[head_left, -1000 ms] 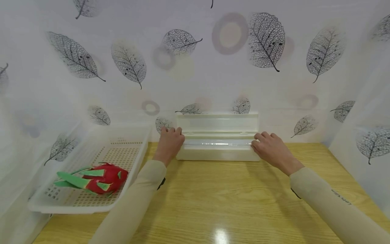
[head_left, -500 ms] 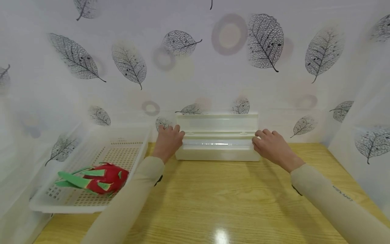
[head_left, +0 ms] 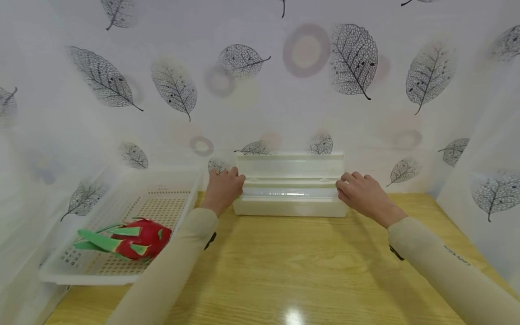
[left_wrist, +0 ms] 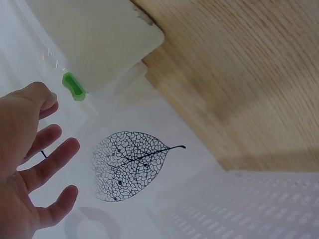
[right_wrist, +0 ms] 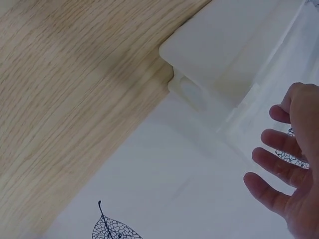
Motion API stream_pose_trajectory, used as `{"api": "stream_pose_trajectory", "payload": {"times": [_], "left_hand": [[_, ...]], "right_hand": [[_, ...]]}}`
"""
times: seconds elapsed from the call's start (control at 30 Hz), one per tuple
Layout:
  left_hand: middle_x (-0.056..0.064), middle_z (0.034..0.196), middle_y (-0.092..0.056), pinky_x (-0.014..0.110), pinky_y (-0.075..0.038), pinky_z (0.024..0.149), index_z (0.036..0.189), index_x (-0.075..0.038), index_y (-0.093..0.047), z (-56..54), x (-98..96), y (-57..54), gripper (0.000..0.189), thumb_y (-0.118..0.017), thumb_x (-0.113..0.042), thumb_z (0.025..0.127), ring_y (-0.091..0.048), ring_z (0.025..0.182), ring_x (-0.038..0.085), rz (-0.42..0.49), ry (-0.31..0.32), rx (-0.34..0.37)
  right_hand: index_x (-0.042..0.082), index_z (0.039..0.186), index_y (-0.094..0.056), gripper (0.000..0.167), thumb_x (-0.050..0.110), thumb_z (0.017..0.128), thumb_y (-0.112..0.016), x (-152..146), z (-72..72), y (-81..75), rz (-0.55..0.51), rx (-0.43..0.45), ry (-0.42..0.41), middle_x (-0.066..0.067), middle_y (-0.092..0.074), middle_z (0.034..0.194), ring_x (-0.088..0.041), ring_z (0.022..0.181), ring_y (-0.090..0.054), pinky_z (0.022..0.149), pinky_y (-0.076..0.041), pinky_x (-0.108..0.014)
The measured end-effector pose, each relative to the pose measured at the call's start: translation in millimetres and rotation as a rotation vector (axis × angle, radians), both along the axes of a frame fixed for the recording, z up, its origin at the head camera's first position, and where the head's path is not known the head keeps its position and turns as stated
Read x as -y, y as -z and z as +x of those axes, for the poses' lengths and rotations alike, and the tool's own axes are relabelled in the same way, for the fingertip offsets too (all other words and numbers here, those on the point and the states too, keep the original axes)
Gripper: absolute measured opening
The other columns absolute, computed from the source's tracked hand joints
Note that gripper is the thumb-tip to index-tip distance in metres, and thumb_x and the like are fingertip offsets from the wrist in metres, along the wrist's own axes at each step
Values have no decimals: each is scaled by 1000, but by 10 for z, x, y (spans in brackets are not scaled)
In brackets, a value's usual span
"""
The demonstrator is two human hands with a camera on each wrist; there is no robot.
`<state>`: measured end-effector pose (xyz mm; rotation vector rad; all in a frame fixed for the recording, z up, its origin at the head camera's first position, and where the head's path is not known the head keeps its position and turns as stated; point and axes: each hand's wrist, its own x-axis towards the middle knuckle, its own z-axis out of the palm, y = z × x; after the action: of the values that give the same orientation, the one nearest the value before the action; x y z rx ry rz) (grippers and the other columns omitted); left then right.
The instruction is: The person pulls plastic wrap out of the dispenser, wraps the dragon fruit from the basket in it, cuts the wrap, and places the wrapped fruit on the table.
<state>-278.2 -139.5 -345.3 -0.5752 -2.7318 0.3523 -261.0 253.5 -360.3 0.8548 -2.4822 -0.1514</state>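
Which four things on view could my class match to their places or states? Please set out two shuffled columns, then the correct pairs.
Column one
1. Red dragon fruit with green scales
2. White rectangular plastic basket
3. Long white plastic box
4. Yellowish-brown wood-grain table

Column two
A. Between the left hand and the right hand, its lid raised
B. Beneath the box
C. Perforated, with a fruit lying in it
D. Lying inside the basket

Correct pairs
1-D, 2-C, 3-A, 4-B
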Motion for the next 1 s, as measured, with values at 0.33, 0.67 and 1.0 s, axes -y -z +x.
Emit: {"api": "stream_pose_trajectory", "payload": {"times": [0.33, 0.67, 1.0], "left_hand": [[7, 109, -64, 66, -50, 96, 105, -16, -66, -37, 13, 19, 13, -66, -28, 101, -68, 90, 28, 54, -24, 43], [6, 109, -63, 62, -51, 91, 107, -17, -67, -70, 20, -14, 13, -60, -28, 104, -65, 86, 27, 98, -57, 91], [7, 110, -63, 66, -49, 95, 106, -16, -67, -72, 22, -46, 14, -60, -27, 105, -67, 89, 29, 154, -61, 116]], "right_hand": [[6, 96, -70, 5, 10, 94, -68, 14, -64, -9, -51, -12, 10, -14, -69, 97, -32, 80, -65, 58, -53, -45], [6, 101, -71, 9, 11, 95, -66, -20, -93, -44, -92, 39, 36, -17, -70, 104, -37, 87, -66, 61, -55, -49], [5, 101, -71, 10, 10, 95, -67, -32, -127, -57, -110, 19, 18, -18, -70, 102, -36, 82, -66, 56, -53, -48]]}}
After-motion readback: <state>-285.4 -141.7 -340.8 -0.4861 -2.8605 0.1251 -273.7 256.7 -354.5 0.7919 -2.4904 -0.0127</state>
